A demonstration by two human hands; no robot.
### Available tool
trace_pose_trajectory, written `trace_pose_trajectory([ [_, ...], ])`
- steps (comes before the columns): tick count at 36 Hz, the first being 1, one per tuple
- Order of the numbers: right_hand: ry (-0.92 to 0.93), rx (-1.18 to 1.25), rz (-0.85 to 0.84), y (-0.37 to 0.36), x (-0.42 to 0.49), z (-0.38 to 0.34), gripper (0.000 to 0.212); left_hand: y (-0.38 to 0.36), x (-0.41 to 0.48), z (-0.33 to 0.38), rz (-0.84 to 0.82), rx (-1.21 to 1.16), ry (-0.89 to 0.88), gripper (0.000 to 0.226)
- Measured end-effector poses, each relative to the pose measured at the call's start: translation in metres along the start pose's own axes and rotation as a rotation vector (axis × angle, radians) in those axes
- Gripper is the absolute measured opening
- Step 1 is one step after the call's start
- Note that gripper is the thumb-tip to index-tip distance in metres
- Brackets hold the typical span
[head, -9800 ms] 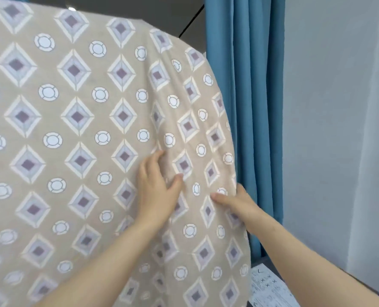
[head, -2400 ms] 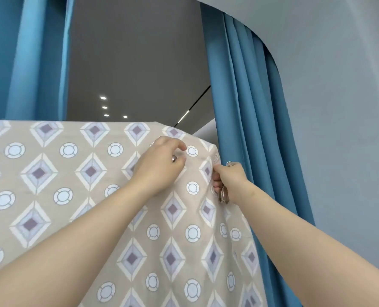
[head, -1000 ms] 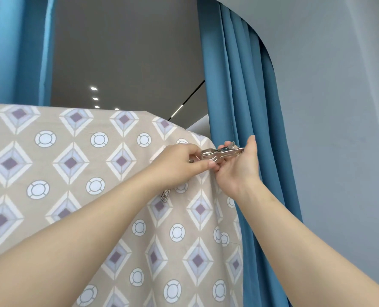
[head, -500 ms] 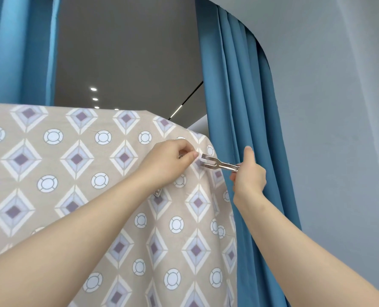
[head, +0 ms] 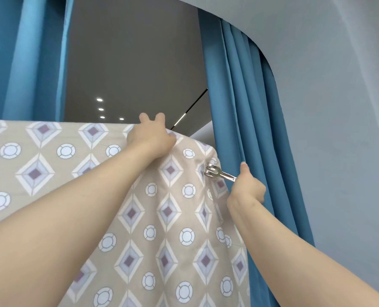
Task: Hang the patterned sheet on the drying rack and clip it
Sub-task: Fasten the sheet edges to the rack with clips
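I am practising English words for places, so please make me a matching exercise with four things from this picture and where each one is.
1. left hand
2. right hand
3. metal clip
4. blue curtain

a. at the sheet's right edge
b. on the top edge of the patterned sheet
c. hanging behind the sheet
d. holding the clip's handle

Pairs: 1-b, 2-d, 3-a, 4-c

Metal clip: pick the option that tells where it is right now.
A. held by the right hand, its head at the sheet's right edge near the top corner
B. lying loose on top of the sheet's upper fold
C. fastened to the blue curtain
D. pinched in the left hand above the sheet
A: the right hand grips the tail of the metal clip, whose head meets the right edge of the patterned sheet; the left hand only holds the top fold.
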State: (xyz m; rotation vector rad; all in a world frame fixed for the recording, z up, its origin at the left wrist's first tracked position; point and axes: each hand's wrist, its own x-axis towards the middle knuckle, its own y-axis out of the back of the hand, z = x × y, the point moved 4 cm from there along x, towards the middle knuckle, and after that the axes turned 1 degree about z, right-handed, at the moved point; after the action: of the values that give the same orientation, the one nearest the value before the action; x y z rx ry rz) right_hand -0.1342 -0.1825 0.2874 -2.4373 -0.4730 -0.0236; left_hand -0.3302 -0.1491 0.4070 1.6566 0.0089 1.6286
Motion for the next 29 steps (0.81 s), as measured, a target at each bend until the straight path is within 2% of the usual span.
trace_pose_trajectory([
  [3,-0.058,-0.006,0.004,-0.007,0.006,0.004,0.044,-0.001,0.01,-0.003,-0.127,0.007,-0.002,0.03],
  [5,-0.087,0.002,-0.003,-0.011,0.009,0.004,0.043,0.0,0.011,-0.003,-0.137,-0.028,-0.011,0.029],
  [9,-0.095,0.031,-0.023,-0.022,0.005,-0.001,0.041,0.0,0.006,-0.001,-0.108,-0.031,-0.001,0.038],
  [15,-0.132,0.069,-0.079,-0.037,-0.004,0.0,0.029,0.003,0.003,0.001,-0.082,-0.079,0.002,0.035],
  [20,-0.204,0.058,-0.219,-0.049,-0.013,0.0,0.023,0.0,0.002,-0.002,-0.055,-0.089,-0.01,0.035],
  [26,-0.23,0.043,-0.389,-0.047,-0.008,0.003,0.033,-0.004,-0.002,-0.004,0.019,-0.139,-0.065,0.04],
  [29,-0.27,0.108,-0.383,-0.04,-0.007,0.007,0.038,-0.011,-0.009,-0.008,0.077,-0.224,-0.12,0.045],
])
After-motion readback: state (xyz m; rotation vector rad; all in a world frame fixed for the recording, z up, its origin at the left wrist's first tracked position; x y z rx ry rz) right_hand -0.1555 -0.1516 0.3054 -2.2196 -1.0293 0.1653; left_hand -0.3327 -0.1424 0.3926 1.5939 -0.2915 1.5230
